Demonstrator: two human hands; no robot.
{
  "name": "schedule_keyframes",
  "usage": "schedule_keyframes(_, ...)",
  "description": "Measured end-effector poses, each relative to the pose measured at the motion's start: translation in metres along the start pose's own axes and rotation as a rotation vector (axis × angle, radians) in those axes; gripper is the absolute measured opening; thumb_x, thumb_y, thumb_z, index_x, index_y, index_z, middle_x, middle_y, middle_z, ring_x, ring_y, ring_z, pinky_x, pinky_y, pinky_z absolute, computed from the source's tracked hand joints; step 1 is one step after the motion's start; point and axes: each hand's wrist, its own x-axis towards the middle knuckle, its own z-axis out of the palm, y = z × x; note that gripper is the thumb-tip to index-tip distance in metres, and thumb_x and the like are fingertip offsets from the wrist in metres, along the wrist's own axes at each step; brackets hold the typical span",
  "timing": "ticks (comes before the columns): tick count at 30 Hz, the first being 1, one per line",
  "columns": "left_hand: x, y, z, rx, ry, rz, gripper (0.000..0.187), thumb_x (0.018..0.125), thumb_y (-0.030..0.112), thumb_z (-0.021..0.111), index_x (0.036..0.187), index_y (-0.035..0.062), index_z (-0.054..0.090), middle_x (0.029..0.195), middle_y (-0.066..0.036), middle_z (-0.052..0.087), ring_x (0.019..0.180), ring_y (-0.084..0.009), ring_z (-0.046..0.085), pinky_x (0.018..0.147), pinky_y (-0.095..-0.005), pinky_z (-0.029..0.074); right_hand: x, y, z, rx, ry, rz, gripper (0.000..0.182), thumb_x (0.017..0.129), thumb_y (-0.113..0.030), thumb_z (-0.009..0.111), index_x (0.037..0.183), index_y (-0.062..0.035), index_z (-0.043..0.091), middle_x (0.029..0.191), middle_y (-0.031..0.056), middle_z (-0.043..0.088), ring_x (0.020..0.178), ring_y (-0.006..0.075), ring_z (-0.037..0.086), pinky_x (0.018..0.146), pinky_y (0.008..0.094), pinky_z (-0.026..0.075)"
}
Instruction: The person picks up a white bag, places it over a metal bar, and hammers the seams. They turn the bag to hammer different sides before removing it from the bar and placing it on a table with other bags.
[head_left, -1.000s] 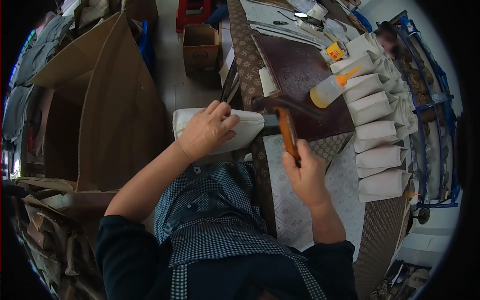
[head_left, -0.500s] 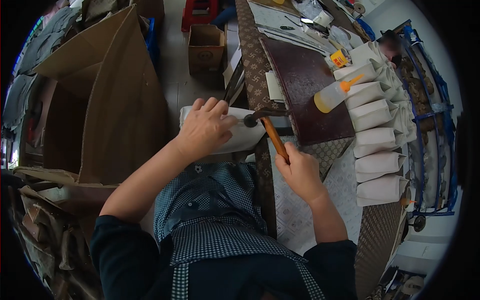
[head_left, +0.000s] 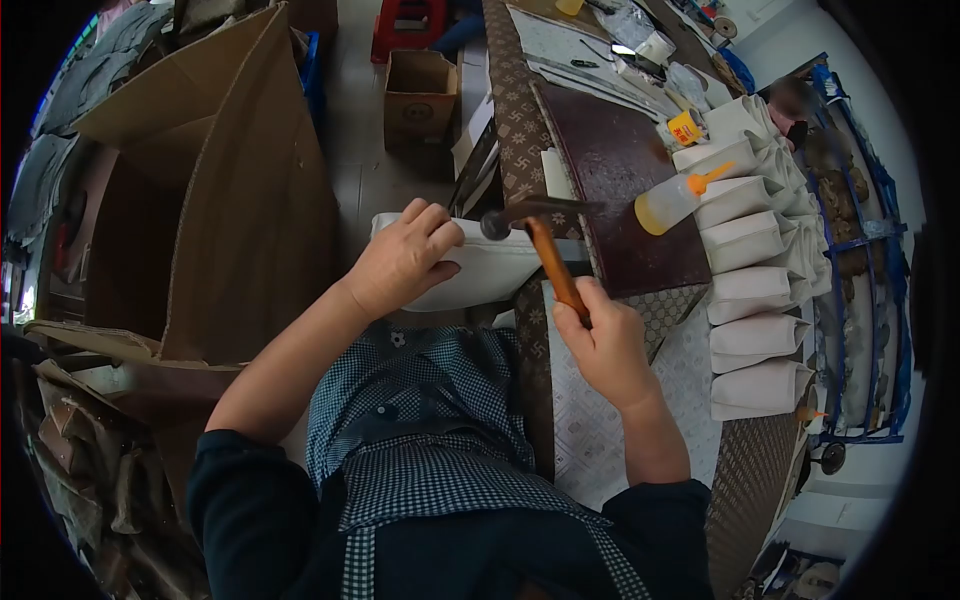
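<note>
My right hand is wrapped round the wooden handle of a hammer. The dark hammer head is raised over the white piece, close to my left hand. That white leather-like piece juts out past the table edge in front of my apron. My left hand lies on its near left part, fingers curled over the upper edge and the thumb at the side. What lies under those fingers is hidden.
A dark red board bears a glue bottle with an orange nozzle. Several folded white pieces stand in a row at the right, near a yellow tin. Cardboard boxes stand left and ahead. Another person is partly visible at upper right.
The hammer head has shifted left and slightly up over the white piece. My left hand has moved a little back from the hammer, its fingers more curled. The view has shifted slightly.
</note>
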Motion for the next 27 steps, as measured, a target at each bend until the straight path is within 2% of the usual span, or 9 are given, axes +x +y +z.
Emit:
schedule_keyframes(4, -0.003, 0.003, 0.001, 0.003, 0.022, -0.032, 0.034, 0.075, 0.015, 0.082, 0.098, 0.0067, 0.058, 0.105, -0.008, 0.057, 0.101, -0.0297, 0.056, 0.086, -0.0394, 0.054, 0.000, -0.004, 0.008, 0.010, 0.039, -0.049, 0.019, 0.094, -0.022, 0.064, 0.101, -0.0040, 0.060, 0.062, 0.0128, 0.065, 0.055, 0.0319, 0.066, 0.052, 0.0436, 0.050)
schedule_keyframes(5, -0.004, 0.002, 0.001, 0.004, 0.026, -0.035, 0.034, 0.075, 0.016, 0.082, 0.098, 0.0067, 0.058, 0.105, -0.008, 0.057, 0.101, -0.0297, 0.056, 0.085, -0.0395, 0.054, 0.003, -0.002, 0.011, -0.197, -0.092, -0.031, 0.018, 0.094, -0.020, 0.064, 0.101, -0.0042, 0.059, 0.063, 0.0125, 0.065, 0.056, 0.0312, 0.066, 0.052, 0.0422, 0.050)
schedule_keyframes(8, -0.004, 0.000, 0.002, 0.013, 0.043, -0.038, 0.035, 0.075, 0.016, 0.081, 0.098, 0.0066, 0.057, 0.105, -0.009, 0.057, 0.102, -0.0299, 0.056, 0.086, -0.0390, 0.054, 0.008, 0.001, 0.006, -0.086, -0.077, -0.053, 0.019, 0.093, -0.020, 0.065, 0.101, -0.0037, 0.059, 0.060, 0.0124, 0.063, 0.054, 0.0317, 0.065, 0.051, 0.0419, 0.050)
schedule_keyframes(11, -0.008, 0.002, 0.006, 0.001, 0.046, -0.060, 0.036, 0.074, 0.017, 0.081, 0.098, 0.0070, 0.056, 0.106, -0.009, 0.057, 0.103, -0.0301, 0.056, 0.086, -0.0386, 0.054, 0.005, -0.008, 0.007, 0.076, 0.087, -0.054, 0.020, 0.092, -0.019, 0.065, 0.102, -0.0032, 0.059, 0.058, 0.0124, 0.063, 0.052, 0.0324, 0.064, 0.050, 0.0424, 0.049)
schedule_keyframes(13, -0.008, 0.001, 0.007, -0.006, 0.067, -0.073, 0.036, 0.073, 0.019, 0.083, 0.097, 0.0082, 0.059, 0.105, -0.007, 0.057, 0.100, -0.0298, 0.056, 0.086, -0.0395, 0.052, 0.006, -0.005, 0.015, -0.102, -0.007, -0.113, 0.021, 0.092, -0.019, 0.065, 0.103, -0.0024, 0.059, 0.057, 0.0118, 0.062, 0.051, 0.0322, 0.064, 0.050, 0.0423, 0.050)
schedule_keyframes(15, -0.010, 0.002, 0.000, 0.089, 0.079, -0.037, 0.038, 0.071, 0.021, 0.084, 0.098, 0.0092, 0.061, 0.106, -0.007, 0.058, 0.101, -0.0293, 0.056, 0.089, -0.0398, 0.050, 0.005, 0.003, 0.026, -0.215, -0.145, -0.086, 0.022, 0.092, -0.019, 0.065, 0.104, -0.0011, 0.060, 0.058, 0.0118, 0.063, 0.052, 0.0319, 0.065, 0.050, 0.0425, 0.051)
schedule_keyframes(19, -0.025, -0.003, -0.015, 0.105, 0.046, -0.046, 0.039, 0.073, 0.026, 0.083, 0.103, 0.0135, 0.063, 0.109, -0.006, 0.058, 0.107, -0.0272, 0.057, 0.104, -0.0429, 0.044, 0.003, 0.007, 0.025, -0.196, -0.116, -0.108, 0.024, 0.092, -0.019, 0.066, 0.105, -0.0007, 0.060, 0.059, 0.0122, 0.064, 0.052, 0.0309, 0.066, 0.050, 0.0415, 0.051)
schedule_keyframes(23, -0.027, -0.010, -0.009, 0.117, 0.088, 0.024, 0.041, 0.072, 0.028, 0.083, 0.105, 0.0136, 0.063, 0.109, -0.007, 0.059, 0.107, -0.0280, 0.058, 0.103, -0.0435, 0.045, 0.009, 0.004, 0.018, -0.060, -0.077, -0.110, 0.024, 0.093, -0.020, 0.066, 0.105, -0.0010, 0.059, 0.059, 0.0119, 0.064, 0.052, 0.0291, 0.066, 0.049, 0.0390, 0.051)
schedule_keyframes(27, -0.028, -0.013, 0.000, 0.104, 0.176, 0.062, 0.045, 0.067, 0.025, 0.087, 0.099, 0.0089, 0.061, 0.107, -0.008, 0.060, 0.098, -0.0283, 0.059, 0.090, -0.0410, 0.051, 0.011, -0.013, 0.014, 0.155, 0.111, -0.180, 0.023, 0.094, -0.021, 0.066, 0.105, -0.0016, 0.059, 0.059, 0.0112, 0.063, 0.052, 0.0284, 0.066, 0.048, 0.0377, 0.050)
